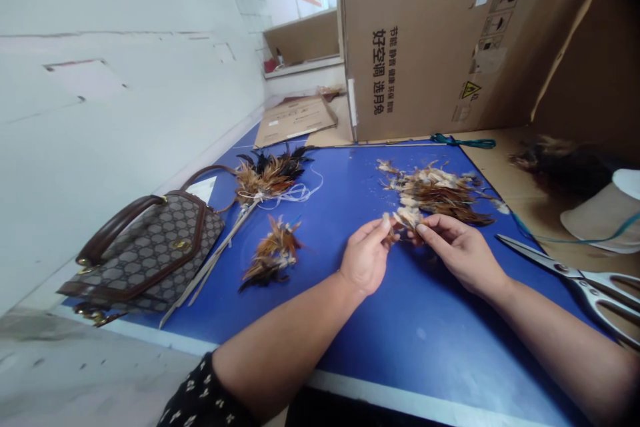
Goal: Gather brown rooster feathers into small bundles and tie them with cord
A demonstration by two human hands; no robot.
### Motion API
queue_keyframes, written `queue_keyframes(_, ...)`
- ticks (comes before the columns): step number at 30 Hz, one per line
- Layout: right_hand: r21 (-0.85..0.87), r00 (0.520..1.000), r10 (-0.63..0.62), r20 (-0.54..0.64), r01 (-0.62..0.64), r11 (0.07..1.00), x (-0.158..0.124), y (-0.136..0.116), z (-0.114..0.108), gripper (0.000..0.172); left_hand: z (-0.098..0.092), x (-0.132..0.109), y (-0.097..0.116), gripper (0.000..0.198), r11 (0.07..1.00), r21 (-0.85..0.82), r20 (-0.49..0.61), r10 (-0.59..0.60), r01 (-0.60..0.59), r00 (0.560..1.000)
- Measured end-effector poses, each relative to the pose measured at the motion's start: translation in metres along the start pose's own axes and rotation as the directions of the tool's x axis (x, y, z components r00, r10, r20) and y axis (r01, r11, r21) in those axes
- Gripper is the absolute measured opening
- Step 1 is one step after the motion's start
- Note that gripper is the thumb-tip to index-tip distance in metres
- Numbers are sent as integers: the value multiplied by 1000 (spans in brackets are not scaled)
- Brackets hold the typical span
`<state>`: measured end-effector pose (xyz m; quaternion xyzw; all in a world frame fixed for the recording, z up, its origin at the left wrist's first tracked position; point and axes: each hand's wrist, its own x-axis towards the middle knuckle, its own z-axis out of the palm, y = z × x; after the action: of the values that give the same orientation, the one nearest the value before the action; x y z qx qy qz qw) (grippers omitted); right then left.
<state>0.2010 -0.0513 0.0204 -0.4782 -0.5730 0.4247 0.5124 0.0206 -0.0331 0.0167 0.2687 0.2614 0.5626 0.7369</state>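
Note:
My left hand and my right hand meet over the blue table, both pinched on a small tuft of brown and white feathers. Just beyond my fingers lies a loose heap of brown feathers. A small bound bunch of feathers lies to the left of my left hand. Further back left is a feather duster head on thin sticks with white string.
A patterned brown handbag sits at the table's left edge by the white wall. Large scissors lie at the right on cardboard. A big cardboard box stands behind. A white spool with teal cord is at far right.

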Motion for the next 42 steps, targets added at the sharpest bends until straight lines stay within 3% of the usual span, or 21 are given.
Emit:
queue_keyframes(5,13,1000,-3,30,3,1000,0,-3,3,37,-1,1,0,25,999,34,9,-22,21,1000)
queue_keyframes(11,-7,998,-33,48,34,999,-1,-4,7,39,0,0,-9,33,991,128,39,38,-43,998)
queue_keyframes(20,-177,994,-87,60,96,980,-3,11,11,33,1,-2,-12,30,987,137,43,80,-86,996)
queue_keyframes(25,-368,986,-164,23,161,916,-4,14,11,29,0,-3,-15,32,987,145,77,54,-64,996)
queue_keyframes(31,-541,965,-254,72,252,802,-6,11,11,23,-4,-1,-20,30,983,170,45,57,-64,997)
queue_keyframes(39,-482,923,-314,224,385,787,-8,6,12,19,-6,0,-19,31,977,199,32,65,-70,997)
queue_keyframes(42,-449,931,-299,211,364,816,-7,2,9,23,-7,1,-19,29,981,181,-8,74,-71,997)
